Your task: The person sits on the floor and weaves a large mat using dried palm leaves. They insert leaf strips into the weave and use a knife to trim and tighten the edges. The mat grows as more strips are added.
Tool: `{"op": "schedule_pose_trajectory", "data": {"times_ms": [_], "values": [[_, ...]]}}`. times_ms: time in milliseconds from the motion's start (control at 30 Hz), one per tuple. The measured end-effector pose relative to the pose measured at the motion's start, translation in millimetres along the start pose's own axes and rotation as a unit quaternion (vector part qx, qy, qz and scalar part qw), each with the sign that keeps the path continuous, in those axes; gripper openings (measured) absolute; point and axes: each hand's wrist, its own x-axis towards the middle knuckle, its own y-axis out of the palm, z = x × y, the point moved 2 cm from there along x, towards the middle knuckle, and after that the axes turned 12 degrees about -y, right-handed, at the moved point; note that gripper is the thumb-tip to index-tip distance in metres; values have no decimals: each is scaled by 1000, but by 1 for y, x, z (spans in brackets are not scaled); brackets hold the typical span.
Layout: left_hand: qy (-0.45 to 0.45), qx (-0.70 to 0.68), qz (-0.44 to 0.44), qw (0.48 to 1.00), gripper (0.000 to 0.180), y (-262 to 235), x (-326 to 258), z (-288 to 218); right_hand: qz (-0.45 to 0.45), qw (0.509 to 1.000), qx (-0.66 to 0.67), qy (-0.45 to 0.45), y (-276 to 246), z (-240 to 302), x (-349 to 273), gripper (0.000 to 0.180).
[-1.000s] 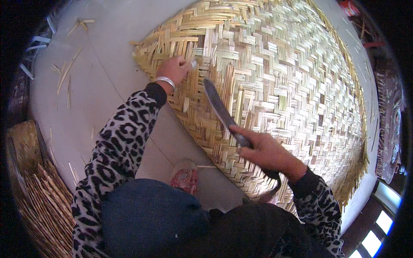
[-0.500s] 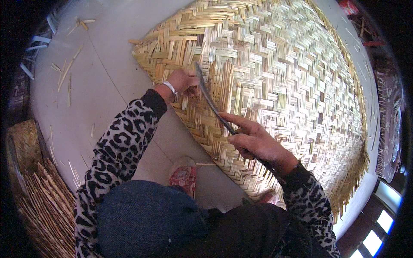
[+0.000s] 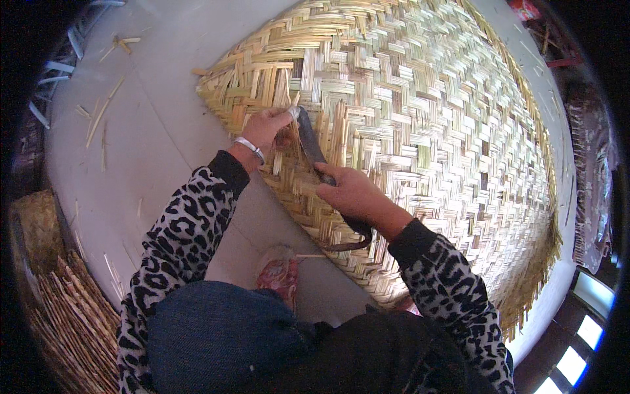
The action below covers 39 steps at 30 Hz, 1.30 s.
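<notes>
A large mat (image 3: pixel 426 131) of flat straw-coloured strips, woven in a zigzag pattern, lies before me. Over its left part, my left hand (image 3: pixel 268 130) is closed in a pinch on a few thin strips (image 3: pixel 293 98) that stick up from the weave. Something pale covers the thumb tip. My right hand (image 3: pixel 359 194) grips a dark, curved metal blade (image 3: pixel 309 138) whose far end meets the left thumb and the pinched strips. The blade's thin tail (image 3: pixel 351 246) curls out below my right wrist. The left fingertips are partly hidden.
Loose strip scraps (image 3: pixel 105 111) lie on the pale floor (image 3: pixel 157 72) at left. A bundle of thin brown stalks (image 3: pixel 72 315) stands at lower left. One patterned red shoe (image 3: pixel 279 272) shows beside the mat's near edge. Dark furniture stands along the right rim.
My right hand has slid up and left along the blade, nearer my left hand. The blade has turned, showing its flat side, and its tail has come into sight. Strips now rise from my left pinch.
</notes>
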Motion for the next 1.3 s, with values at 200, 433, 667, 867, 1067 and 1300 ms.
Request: {"op": "schedule_pose_trajectory", "data": {"times_ms": [200,433,667,867,1067,1300], "values": [[-3,2,-53,999,26,3,13,-1,-3,998,-62,28,4,13,-6,62],[-15,16,-73,997,28,8,6,-8,-27,999,-44,2,6,11,6,45],[-107,-7,-78,991,21,24,-15,-6,-86,989,-114,-24,11,7,26,40],[-82,48,-85,992,25,15,22,0,-38,988,-135,58,21,8,24,60],[-25,131,-97,986,34,8,37,-9,-45,984,-163,59,23,2,25,59],[143,565,-207,786,50,11,-1,-14,-68,978,-195,27,29,0,25,42]]}}
